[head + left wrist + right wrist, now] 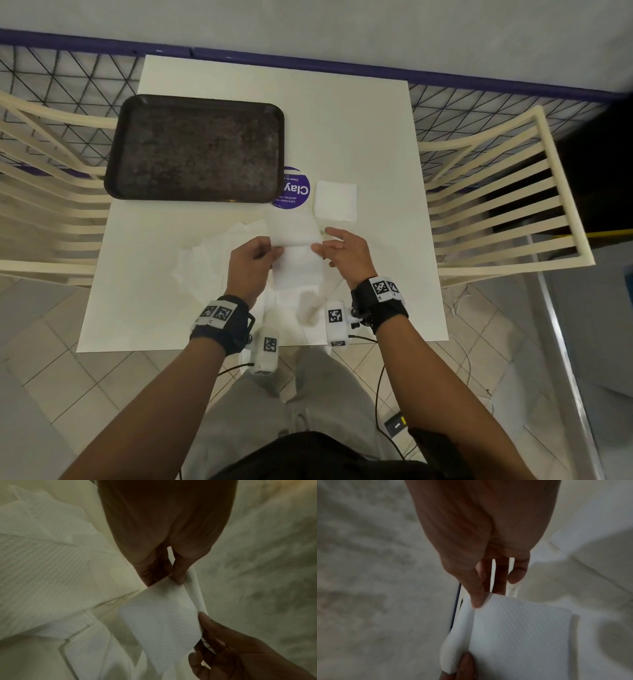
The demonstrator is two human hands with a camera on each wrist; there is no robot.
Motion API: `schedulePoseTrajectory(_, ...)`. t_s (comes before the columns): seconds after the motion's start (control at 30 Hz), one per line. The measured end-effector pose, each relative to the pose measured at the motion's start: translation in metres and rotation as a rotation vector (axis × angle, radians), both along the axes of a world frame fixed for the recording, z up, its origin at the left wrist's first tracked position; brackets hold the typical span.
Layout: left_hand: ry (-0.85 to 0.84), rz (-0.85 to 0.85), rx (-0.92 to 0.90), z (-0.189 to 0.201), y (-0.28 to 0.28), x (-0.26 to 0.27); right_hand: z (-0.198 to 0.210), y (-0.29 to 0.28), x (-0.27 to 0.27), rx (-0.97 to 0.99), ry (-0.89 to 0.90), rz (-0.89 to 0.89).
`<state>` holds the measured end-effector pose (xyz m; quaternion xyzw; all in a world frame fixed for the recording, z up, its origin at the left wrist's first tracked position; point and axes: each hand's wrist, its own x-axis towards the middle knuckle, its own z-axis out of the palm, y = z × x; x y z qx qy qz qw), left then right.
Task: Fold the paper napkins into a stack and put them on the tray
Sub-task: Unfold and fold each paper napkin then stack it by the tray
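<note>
Both hands hold one white paper napkin (297,253) above the table, bent along a crease that runs between them. My left hand (265,251) pinches its left end; in the left wrist view the thumb and fingers (178,573) clamp the napkin (163,618) at the fold. My right hand (329,248) pinches the right end, thumb (476,595) on the napkin (518,635). A folded square napkin (335,201) lies flat beyond my right hand. Loose unfolded napkins (212,253) lie under and left of my hands. The dark tray (195,147) sits at the far left, with nothing on it.
A white table (376,137) carries everything; a round purple sticker (294,190) shows beside the tray. Cream slatted chairs (496,192) stand on both sides, a wire-mesh fence (68,78) behind. Cables hang from my wrist cameras over the tiled floor.
</note>
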<state>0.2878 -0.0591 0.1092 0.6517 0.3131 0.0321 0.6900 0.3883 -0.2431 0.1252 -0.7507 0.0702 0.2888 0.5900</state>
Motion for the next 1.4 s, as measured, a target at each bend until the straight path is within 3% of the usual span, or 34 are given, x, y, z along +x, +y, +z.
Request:
schedulePoseTrajectory(0.17, 0.001, -0.011, 0.002, 0.002, 0.0, 0.0, 0.005, 0.0, -0.004, 0.082, -0.057, 0.032)
schedulePoseTrajectory(0.3, 0.006, -0.002, -0.021, 0.003, -0.001, -0.002, 0.006, 0.002, -0.006, 0.039, -0.114, 0.095)
schedulePoseTrajectory(0.53, 0.012, 0.009, -0.056, 0.003, 0.001, -0.004, 0.009, 0.004, -0.006, 0.08, 0.001, 0.046)
schedulePoseTrajectory(0.67, 0.002, 0.043, -0.111, 0.005, 0.001, -0.002, 0.006, 0.004, -0.006, 0.049, -0.094, 0.077)
schedulePoseTrajectory(0.87, -0.007, 0.077, 0.017, 0.001, 0.002, -0.002, 0.003, 0.006, -0.005, 0.017, -0.197, 0.118)
schedulePoseTrajectory(1.17, -0.018, -0.078, 0.228, 0.006, -0.004, -0.005, 0.008, 0.03, -0.013, -0.234, -0.453, 0.366)
schedulePoseTrajectory(1.4, -0.042, -0.083, 0.413, 0.007, -0.005, -0.009, 0.008, 0.035, -0.02, -0.221, -0.47, 0.304)
